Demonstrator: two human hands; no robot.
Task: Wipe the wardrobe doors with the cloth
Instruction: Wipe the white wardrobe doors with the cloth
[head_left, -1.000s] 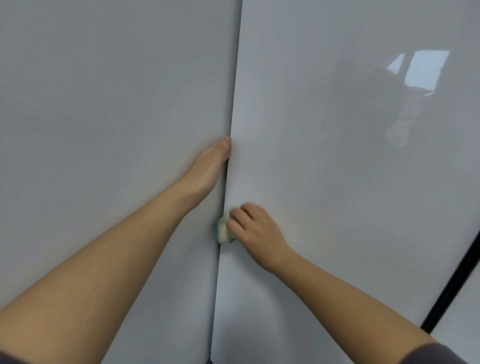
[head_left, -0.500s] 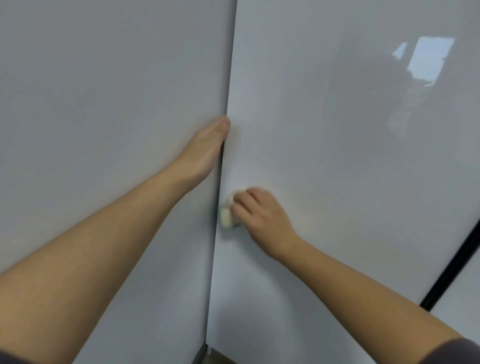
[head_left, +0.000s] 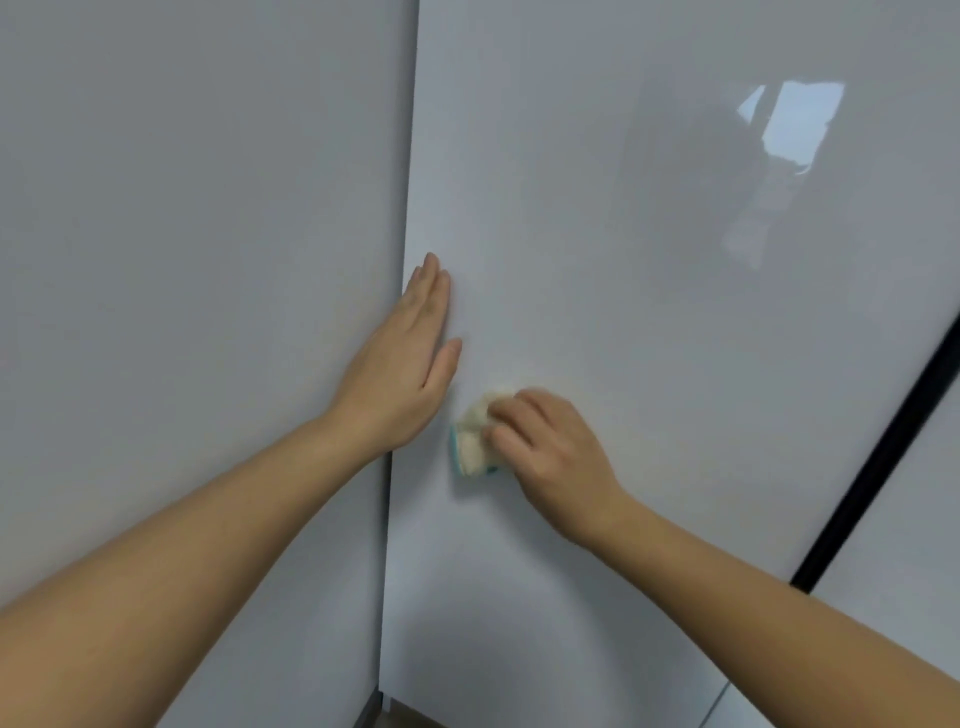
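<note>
Glossy pale-grey wardrobe panels fill the whole view, with a window's reflection (head_left: 789, 119) bright in the upper right and a black strip (head_left: 883, 441) running down the far right.

Two doors meet at a vertical seam. The left door (head_left: 182, 260) sits slightly behind the right door (head_left: 597, 234), whose left edge stands a little proud. A sliver of floor (head_left: 410, 719) shows beneath them.

The left hand (head_left: 400, 374) lies flat with fingers straight and together. Its heel is over the seam, and its fingertips and thumb rest on the right door. It holds nothing and looks to be bracing the panel.

The right hand (head_left: 550, 447) has its fingers curled over the cloth (head_left: 470, 441), a small cream wad with a teal edge. It presses the cloth against the right door, near that door's left edge and just below and right of the left thumb. The cloth is slightly blurred, which suggests a stroke in motion.

The step in hand appears to be wiping the lower left area of the right door, close to the seam. Most of that door, and all of the left door, shows no sign either way of having been wiped.

The next move likely calls for carrying the cloth across or along the panel in overlapping passes, with steady pressure. The flat left hand would steady the door so it does not swing, and it will need to shift out of the cloth's path if the strokes go upward.
</note>
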